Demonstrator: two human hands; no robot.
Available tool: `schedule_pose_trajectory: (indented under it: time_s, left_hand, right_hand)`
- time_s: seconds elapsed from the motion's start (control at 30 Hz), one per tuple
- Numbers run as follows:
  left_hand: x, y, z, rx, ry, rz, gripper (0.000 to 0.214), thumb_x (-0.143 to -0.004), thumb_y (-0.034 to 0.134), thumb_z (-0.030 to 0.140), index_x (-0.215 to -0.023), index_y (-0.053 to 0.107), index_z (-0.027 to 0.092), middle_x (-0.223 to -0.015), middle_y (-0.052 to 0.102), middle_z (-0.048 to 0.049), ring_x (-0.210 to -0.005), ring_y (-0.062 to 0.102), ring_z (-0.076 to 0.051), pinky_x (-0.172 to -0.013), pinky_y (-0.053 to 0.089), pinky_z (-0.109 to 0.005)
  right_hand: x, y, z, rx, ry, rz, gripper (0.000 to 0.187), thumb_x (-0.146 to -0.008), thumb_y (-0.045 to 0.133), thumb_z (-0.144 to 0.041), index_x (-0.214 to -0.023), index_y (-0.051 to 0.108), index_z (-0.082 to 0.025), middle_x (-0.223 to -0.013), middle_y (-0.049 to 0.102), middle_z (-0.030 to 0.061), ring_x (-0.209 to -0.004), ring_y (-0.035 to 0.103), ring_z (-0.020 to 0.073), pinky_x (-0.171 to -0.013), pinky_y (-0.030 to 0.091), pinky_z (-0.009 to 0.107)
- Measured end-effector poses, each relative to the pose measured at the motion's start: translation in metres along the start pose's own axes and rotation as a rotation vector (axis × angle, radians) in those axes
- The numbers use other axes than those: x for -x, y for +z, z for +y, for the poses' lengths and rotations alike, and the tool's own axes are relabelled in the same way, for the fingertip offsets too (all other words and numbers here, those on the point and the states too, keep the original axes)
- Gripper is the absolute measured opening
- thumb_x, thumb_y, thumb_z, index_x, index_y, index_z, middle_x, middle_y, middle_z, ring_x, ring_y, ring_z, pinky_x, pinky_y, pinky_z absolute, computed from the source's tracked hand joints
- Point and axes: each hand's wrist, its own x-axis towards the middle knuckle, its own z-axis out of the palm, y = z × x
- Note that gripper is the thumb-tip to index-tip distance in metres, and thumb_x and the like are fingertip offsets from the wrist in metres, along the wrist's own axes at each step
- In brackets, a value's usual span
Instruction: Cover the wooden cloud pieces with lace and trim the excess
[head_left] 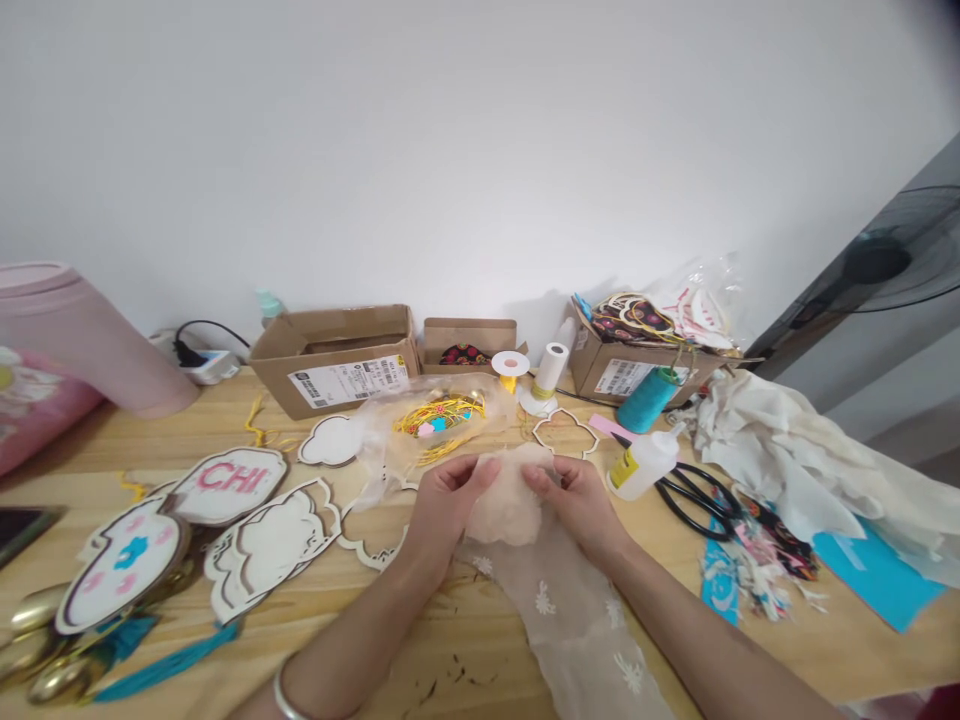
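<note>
A sheer cream fabric (555, 610) with embroidered white sprigs hangs down over the table from between my hands. My left hand (454, 495) pinches its upper left part, with the thumb on top. Opposite it, my right hand (574, 495) pinches the upper right part the same way. Between the thumbs the cloth is doubled over a pale rounded shape (506, 500); what lies under the layer is hidden. Close to my right hand stands a white glue bottle (643, 466) with a yellow label. A scalloped wooden frame (375, 535) lies beside my left hand.
Black-handled scissors (697, 505) and fabric scraps (765, 560) lie at right, near a teal thread cone (649, 398). Cardboard boxes (337, 360) line the wall. Left are wooden cutouts (274, 540), a "CHI" plaque (229, 485), gold bells (64, 680) and a pink tumbler (97, 340).
</note>
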Motion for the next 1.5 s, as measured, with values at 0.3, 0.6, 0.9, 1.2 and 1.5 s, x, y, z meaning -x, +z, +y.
schedule_pose_trajectory:
  time_s: [0.3,0.6,0.9,1.2,1.5]
  left_hand:
    - [-0.002,-0.002,-0.002,0.078,-0.028,-0.018,0.029,-0.065,0.067,0.036,-0.083,0.07,0.014,-0.059,0.066,-0.0008,-0.052,0.056,-0.014,-0.051,0.044,-0.024]
    - [-0.001,-0.001,-0.003,-0.022,-0.027,0.029,0.024,-0.062,0.069,0.036,-0.074,0.069,0.015,-0.055,0.064,0.0024,-0.049,0.054,-0.011,-0.049,0.042,-0.021]
    - [-0.003,-0.004,-0.004,0.05,-0.043,-0.067,0.034,-0.073,0.056,0.044,-0.078,0.068,0.013,-0.063,0.067,-0.002,-0.053,0.057,-0.013,-0.049,0.042,-0.022]
    - [0.0,-0.003,-0.003,0.027,-0.025,-0.103,0.042,-0.075,0.051,0.05,-0.088,0.067,0.014,-0.066,0.069,-0.0037,-0.055,0.06,-0.015,-0.048,0.041,-0.023]
    - [-0.001,-0.005,-0.005,-0.005,-0.073,-0.148,0.027,-0.067,0.066,0.034,-0.084,0.068,0.013,-0.065,0.068,-0.0024,-0.054,0.059,-0.014,-0.052,0.044,-0.023]
  right_hand:
    - [-0.003,0.003,-0.002,-0.098,0.085,0.051,0.03,-0.061,0.066,-0.045,-0.057,0.059,-0.016,-0.056,0.057,-0.001,-0.051,0.046,0.0105,-0.046,0.038,0.022]
    - [-0.002,0.001,0.001,-0.091,0.055,-0.034,0.024,-0.059,0.069,-0.039,-0.058,0.062,-0.016,-0.053,0.055,-0.0044,-0.046,0.042,0.0067,-0.044,0.034,0.02]
    - [-0.001,-0.006,0.001,-0.217,0.147,0.04,0.029,-0.059,0.069,-0.042,-0.066,0.064,-0.014,-0.062,0.064,0.0004,-0.051,0.053,0.0107,-0.049,0.043,0.024]
    - [0.0,-0.004,-0.003,-0.278,0.169,0.056,0.031,-0.056,0.071,-0.043,-0.067,0.065,-0.015,-0.062,0.066,0.0009,-0.051,0.056,0.0126,-0.05,0.045,0.026]
    - [0.0,-0.006,-0.002,-0.219,0.141,0.043,0.029,-0.053,0.074,-0.039,-0.068,0.066,-0.015,-0.064,0.065,0.0006,-0.052,0.055,0.012,-0.052,0.045,0.026]
